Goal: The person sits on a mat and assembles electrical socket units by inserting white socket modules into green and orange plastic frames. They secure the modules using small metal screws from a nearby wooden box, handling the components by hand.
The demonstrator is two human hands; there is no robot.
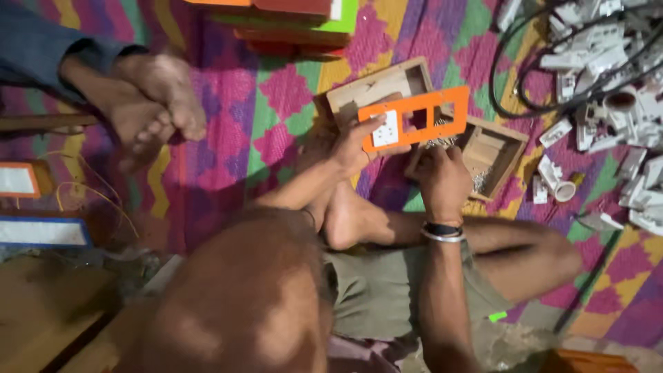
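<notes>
An orange switch-board plate (442, 103) with rectangular cut-outs carries one white socket module (385, 129) at its left end. My left hand (356, 146) holds the plate by that left end, thumb on the module. My right hand (442, 178), with a bracelet at the wrist, sits just under the plate's lower edge, fingers curled near a small heap of screws (442, 141); what it pinches is hidden. Both hands hover above a wooden box (497, 148) and a wooden board (376, 86) on the mat.
A pile of white switch and socket parts with black cable (601, 62) lies at the right. Another person's bare feet (152, 97) rest at the left. Orange and green boxes (297, 17) sit at the top. My own knee and foot (352, 217) are below the hands.
</notes>
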